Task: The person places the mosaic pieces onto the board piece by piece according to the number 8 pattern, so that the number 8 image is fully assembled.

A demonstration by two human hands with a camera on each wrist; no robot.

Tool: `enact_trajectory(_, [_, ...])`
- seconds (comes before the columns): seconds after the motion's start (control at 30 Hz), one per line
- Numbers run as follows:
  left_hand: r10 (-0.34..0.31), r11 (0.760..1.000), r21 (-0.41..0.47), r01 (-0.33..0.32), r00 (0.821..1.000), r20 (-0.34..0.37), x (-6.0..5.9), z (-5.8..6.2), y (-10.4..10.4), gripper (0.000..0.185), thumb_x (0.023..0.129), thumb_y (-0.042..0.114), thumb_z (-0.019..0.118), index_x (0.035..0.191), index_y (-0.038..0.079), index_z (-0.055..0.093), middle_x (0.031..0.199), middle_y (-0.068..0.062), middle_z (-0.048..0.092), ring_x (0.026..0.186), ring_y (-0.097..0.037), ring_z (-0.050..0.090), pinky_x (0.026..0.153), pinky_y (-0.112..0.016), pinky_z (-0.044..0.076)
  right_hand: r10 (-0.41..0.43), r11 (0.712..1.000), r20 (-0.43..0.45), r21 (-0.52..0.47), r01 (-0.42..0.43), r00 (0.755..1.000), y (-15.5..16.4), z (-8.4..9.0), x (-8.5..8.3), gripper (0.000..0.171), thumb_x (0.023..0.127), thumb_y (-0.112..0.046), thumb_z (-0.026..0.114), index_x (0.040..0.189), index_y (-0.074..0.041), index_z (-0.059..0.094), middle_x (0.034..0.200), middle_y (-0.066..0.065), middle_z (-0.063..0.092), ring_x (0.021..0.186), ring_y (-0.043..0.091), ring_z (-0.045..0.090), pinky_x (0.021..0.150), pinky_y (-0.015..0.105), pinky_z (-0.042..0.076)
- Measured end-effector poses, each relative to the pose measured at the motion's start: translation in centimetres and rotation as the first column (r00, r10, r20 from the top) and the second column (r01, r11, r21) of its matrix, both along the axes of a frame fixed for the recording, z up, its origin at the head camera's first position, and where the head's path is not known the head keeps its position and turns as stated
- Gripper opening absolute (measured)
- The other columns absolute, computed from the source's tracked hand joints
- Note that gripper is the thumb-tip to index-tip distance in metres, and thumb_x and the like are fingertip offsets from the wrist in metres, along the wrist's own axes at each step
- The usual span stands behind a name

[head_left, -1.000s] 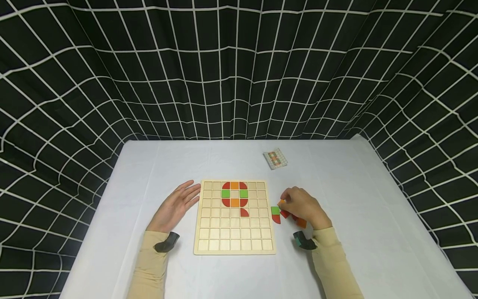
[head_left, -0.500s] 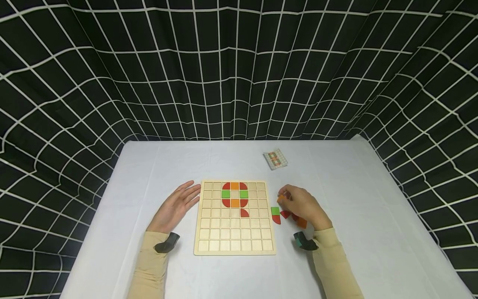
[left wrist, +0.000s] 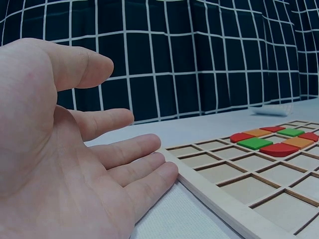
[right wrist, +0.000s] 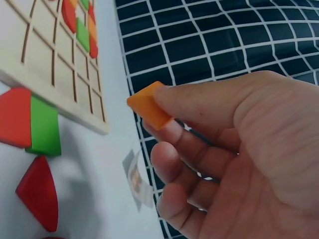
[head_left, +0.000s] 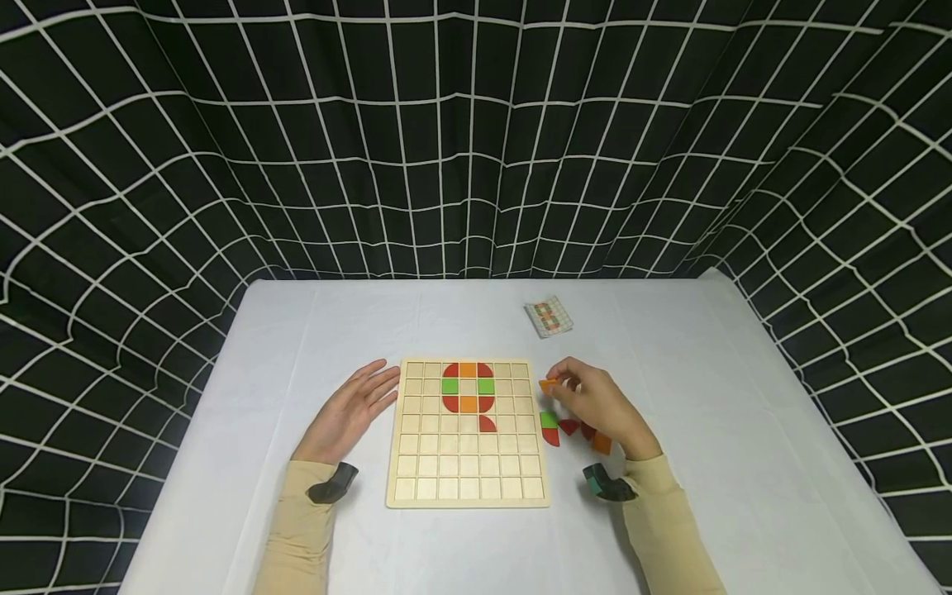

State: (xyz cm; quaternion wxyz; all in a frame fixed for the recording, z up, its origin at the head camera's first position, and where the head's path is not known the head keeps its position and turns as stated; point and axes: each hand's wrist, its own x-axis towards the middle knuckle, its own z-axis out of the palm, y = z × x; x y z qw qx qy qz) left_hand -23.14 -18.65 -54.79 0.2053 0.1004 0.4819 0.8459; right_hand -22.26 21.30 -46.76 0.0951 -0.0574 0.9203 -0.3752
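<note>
My right hand [head_left: 598,405] pinches an orange square tile [right wrist: 152,105] between thumb and fingers, just off the right edge of the wooden grid board [head_left: 468,490]. On that board a ring of red, orange and green tiles fills cells near the top, with a red quarter-round tile [head_left: 487,424] below it. My left hand [left wrist: 94,164] lies palm up with relaxed fingers, its fingertips at the board's left edge. Under and beside the right hand lie a green square tile [head_left: 548,420], a red quarter-round tile [right wrist: 40,191] and an orange tile [head_left: 602,444].
A small stack of pattern cards [head_left: 549,316] lies on the white table [head_left: 357,314] behind the board, to the right. A black curtain with a white grid [head_left: 476,124] surrounds the table at the back and sides.
My right hand has lifted the orange tile and moved it slightly left and away from me, toward the board. The left hand and the board have stayed put.
</note>
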Motion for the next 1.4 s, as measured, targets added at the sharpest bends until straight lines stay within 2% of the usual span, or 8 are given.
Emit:
enact_trajectory(0.2, [0.0, 1.0, 0.012, 0.0, 1.0, 0.005, 0.0, 0.0, 0.0, 0.055, 0.114, 0.021, 0.022, 0.161, -0.002, 0.002, 0.167, -0.029, 0.01, 0.157, -0.04, 0.011, 0.123, -0.03, 0.037, -0.018, 1.0, -0.047, -0.006, 0.018, 0.999, -0.3, 0.5, 0.0, 0.013, 0.095, -0.013, 0.069, 0.107, -0.013, 0.066, 0.086, 0.009, 0.053, 0.058, 0.018, 0.046, 0.044, 0.024, 0.04])
enact_trajectory(0.37, [0.003, 1.0, 0.01, -0.003, 1.0, 0.006, 0.0, -0.1, 0.0, 0.055, 0.114, 0.021, 0.022, 0.161, -0.001, 0.003, 0.167, -0.029, 0.011, 0.157, -0.039, 0.011, 0.123, -0.03, 0.037, -0.022, 0.999, -0.052, -0.026, 0.021, 0.998, -0.6, 0.9, 0.0, 0.013, 0.095, -0.014, 0.069, 0.107, -0.012, 0.065, 0.088, 0.009, 0.055, 0.069, 0.02, 0.049, 0.047, 0.024, 0.041])
enact_trajectory(0.67, [0.01, 1.0, -0.008, -0.01, 1.0, 0.006, 0.2, 0.1, 0.0, 0.055, 0.114, 0.021, 0.022, 0.16, -0.002, 0.003, 0.167, -0.03, 0.011, 0.157, -0.04, 0.011, 0.123, -0.03, 0.037, -0.005, 1.0, -0.068, -0.029, 0.003, 0.998, -1.7, 2.1, -0.5, 0.012, 0.097, -0.019, 0.068, 0.109, -0.015, 0.067, 0.096, 0.005, 0.064, 0.089, 0.022, 0.053, 0.063, 0.026, 0.047])
enact_trajectory(0.8, [0.008, 1.0, -0.017, -0.008, 1.0, -0.003, 0.3, 0.6, 0.1, 0.055, 0.114, 0.021, 0.022, 0.16, -0.002, 0.003, 0.167, -0.03, 0.011, 0.157, -0.041, 0.011, 0.124, -0.031, 0.035, 0.002, 0.999, -0.077, -0.044, -0.005, 0.997, -2.3, 2.6, -0.8, 0.012, 0.097, -0.021, 0.068, 0.108, -0.016, 0.066, 0.096, 0.004, 0.065, 0.09, 0.022, 0.054, 0.062, 0.026, 0.048])
enact_trajectory(0.97, [0.001, 1.0, -0.026, -0.002, 1.0, -0.012, 0.4, 1.0, 0.2, 0.056, 0.114, 0.021, 0.023, 0.16, -0.003, 0.003, 0.167, -0.03, 0.011, 0.157, -0.041, 0.011, 0.125, -0.032, 0.034, 0.015, 0.998, -0.127, -0.059, -0.023, 0.992, -2.9, 3.1, -1.2, 0.012, 0.096, -0.019, 0.069, 0.107, -0.014, 0.067, 0.096, 0.004, 0.067, 0.09, 0.022, 0.056, 0.07, 0.028, 0.049])
enact_trajectory(1.17, [-0.005, 1.0, -0.025, 0.004, 1.0, -0.022, 0.3, 1.1, 0.1, 0.056, 0.114, 0.022, 0.023, 0.16, -0.004, 0.003, 0.167, -0.031, 0.01, 0.157, -0.041, 0.01, 0.126, -0.033, 0.033, 0.04, 0.997, -0.148, -0.066, -0.051, 0.988, -3.5, 3.3, -1.4, 0.01, 0.096, -0.015, 0.07, 0.105, -0.013, 0.068, 0.093, 0.004, 0.066, 0.088, 0.02, 0.056, 0.067, 0.026, 0.05])
enact_trajectory(1.3, [-0.003, 1.0, -0.022, 0.002, 1.0, -0.019, 0.4, 1.1, 0.1, 0.056, 0.114, 0.021, 0.023, 0.16, -0.004, 0.003, 0.167, -0.031, 0.01, 0.157, -0.041, 0.01, 0.126, -0.033, 0.033, 0.065, 0.993, -0.177, -0.085, -0.081, 0.982, -3.9, 3.5, -1.4, 0.01, 0.094, -0.013, 0.071, 0.104, -0.011, 0.068, 0.093, 0.004, 0.068, 0.088, 0.019, 0.056, 0.076, 0.028, 0.05])
enact_trajectory(1.4, [0.002, 1.0, -0.026, -0.002, 1.0, -0.01, 0.4, 1.0, 0.1, 0.056, 0.114, 0.021, 0.023, 0.16, -0.004, 0.003, 0.167, -0.031, 0.01, 0.157, -0.041, 0.011, 0.126, -0.034, 0.033, 0.077, 0.99, -0.182, -0.099, -0.096, 0.98, -4.3, 3.5, -1.5, 0.01, 0.094, -0.012, 0.071, 0.103, -0.01, 0.069, 0.094, 0.003, 0.068, 0.088, 0.019, 0.056, 0.075, 0.028, 0.05])
